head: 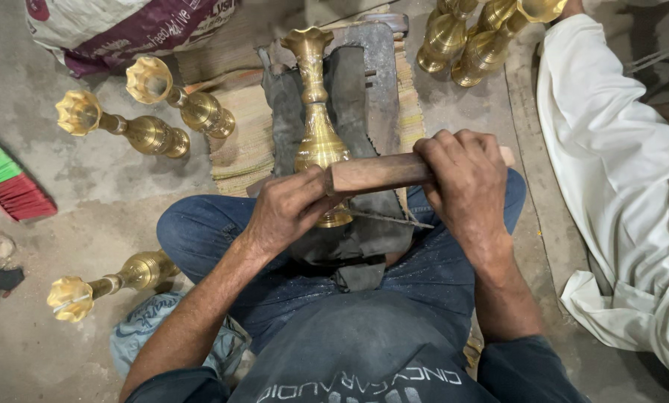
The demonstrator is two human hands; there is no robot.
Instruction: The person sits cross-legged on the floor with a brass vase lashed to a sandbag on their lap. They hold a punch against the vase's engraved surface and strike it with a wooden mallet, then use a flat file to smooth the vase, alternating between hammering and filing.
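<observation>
A tall brass vase (318, 112) with a flared scalloped mouth lies along a dark cloth-covered block (371, 82) between my knees, mouth pointing away. Across its wide lower body runs a wooden-handled tool (375, 174), held level. My left hand (289, 205) grips the tool's left end beside the vase's base. My right hand (461, 183) is wrapped over the tool's right part, its tip poking out past my fingers.
Two brass vases (144, 123) lie on the concrete floor at upper left, another brass vase (107, 283) at lower left. Several more brass vases (483, 33) cluster at the top right. A person in white cloth (618, 164) sits at the right. A sack (118, 26) and a red-green brush (6, 183) lie left.
</observation>
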